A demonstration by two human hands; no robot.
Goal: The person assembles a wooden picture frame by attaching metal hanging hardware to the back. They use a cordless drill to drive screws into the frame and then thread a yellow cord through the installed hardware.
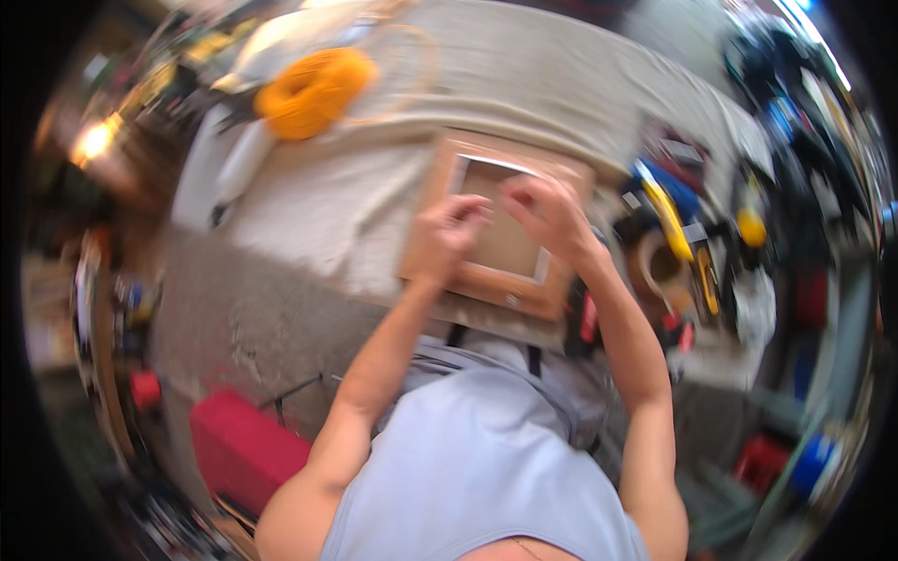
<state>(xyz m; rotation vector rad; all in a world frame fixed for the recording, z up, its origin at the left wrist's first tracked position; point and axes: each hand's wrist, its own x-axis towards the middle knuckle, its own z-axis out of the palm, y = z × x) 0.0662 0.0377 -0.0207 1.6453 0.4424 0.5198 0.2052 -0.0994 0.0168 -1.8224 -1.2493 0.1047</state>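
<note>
A wooden frame [505, 295] lies on the cloth-covered table in front of me. Inside it runs a white inner edge around a brown panel [502, 245]. Above the frame's left side is my left hand [456, 227], its fingers curled together. My right hand [550, 213] hovers over the right part of the panel, also closed, with thumb and forefinger near each other. The two hands are a short way apart. Motion blur hides whether anything thin is between the fingers.
A coil of orange cord [311, 92] sits at the far left, a loose loop trailing from it. Beside it stands a white bottle [245, 166]. To the right lie a yellow-handled tool [666, 213], a roll of brown tape [659, 266] and other tools. A red box [245, 449] is at lower left.
</note>
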